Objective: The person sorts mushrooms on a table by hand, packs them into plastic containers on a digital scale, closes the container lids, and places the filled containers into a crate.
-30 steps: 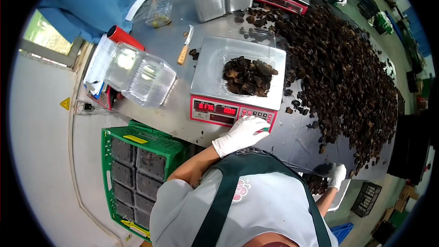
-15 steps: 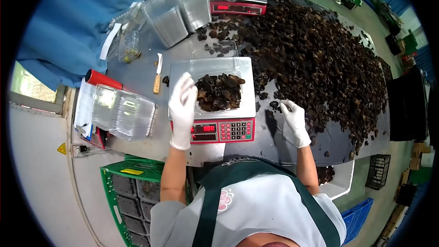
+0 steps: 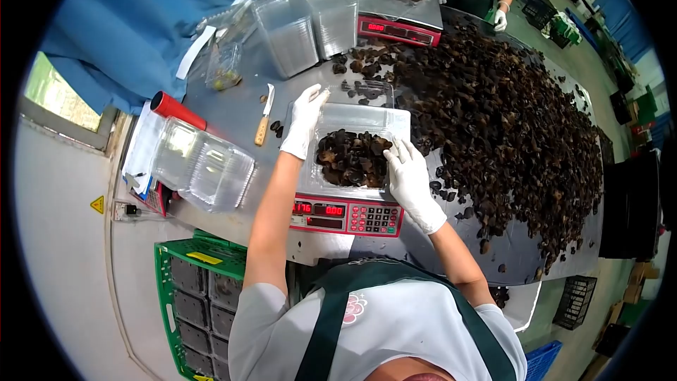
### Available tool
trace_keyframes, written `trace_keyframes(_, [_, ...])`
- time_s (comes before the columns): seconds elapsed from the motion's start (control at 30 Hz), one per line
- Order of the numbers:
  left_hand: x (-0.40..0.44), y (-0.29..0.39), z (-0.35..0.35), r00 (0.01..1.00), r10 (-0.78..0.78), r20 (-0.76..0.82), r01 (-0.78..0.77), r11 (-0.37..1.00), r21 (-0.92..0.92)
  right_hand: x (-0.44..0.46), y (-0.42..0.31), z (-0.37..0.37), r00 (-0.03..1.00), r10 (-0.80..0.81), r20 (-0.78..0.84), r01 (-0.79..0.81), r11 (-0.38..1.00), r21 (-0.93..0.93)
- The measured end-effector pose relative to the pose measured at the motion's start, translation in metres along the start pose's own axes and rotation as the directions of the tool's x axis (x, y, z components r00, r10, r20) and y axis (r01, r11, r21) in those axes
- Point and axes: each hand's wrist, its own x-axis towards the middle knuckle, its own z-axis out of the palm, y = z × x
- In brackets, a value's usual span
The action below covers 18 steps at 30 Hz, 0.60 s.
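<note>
A clear plastic container (image 3: 317, 178) holding dark wood ear mushrooms (image 3: 351, 159) sits on a red digital scale (image 3: 331, 229). Its clear lid (image 3: 356, 118) is folded back on the far side. My left hand (image 3: 307, 121), in a white glove, has its fingers closed at the lid's far left corner. At the container's right side, my gloved right hand (image 3: 410, 180) has its fingers bent onto the edge of the mushroom heap, its fingertips at a dark piece. Exactly what lies under them is partly hidden.
A large pile of wood ears (image 3: 508, 134) covers the table's right side. Stacked clear containers (image 3: 285, 39), a knife (image 3: 264, 116), a red cylinder (image 3: 176, 111) and more containers (image 3: 211, 169) lie left. Beyond stand a second scale (image 3: 398, 28) and another person's gloved hands (image 3: 501, 20).
My right hand has moved left from the table to the container's right edge. My left hand has moved away from me to the lid's corner. The camera view has shifted.
</note>
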Motion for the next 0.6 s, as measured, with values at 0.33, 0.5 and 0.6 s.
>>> trace_keyframes(0.33, [-0.062,0.046,-0.035,0.964,0.266,-0.003,-0.258,0.930,-0.263,0.001,0.016,-0.008,0.966,0.182,0.185,-0.258,0.725,0.639])
trace_keyframes(0.5, [-0.133,0.041,-0.054,0.908,0.393,0.147,-0.415,0.893,0.172,-0.020,0.030,-0.006,0.880,0.430,0.202,-0.395,0.425,0.814])
trace_keyframes(0.6, [-0.161,0.038,-0.057,0.862,0.474,0.177,-0.503,0.765,0.402,-0.031,0.043,-0.005,0.874,0.421,0.242,-0.433,0.449,0.782])
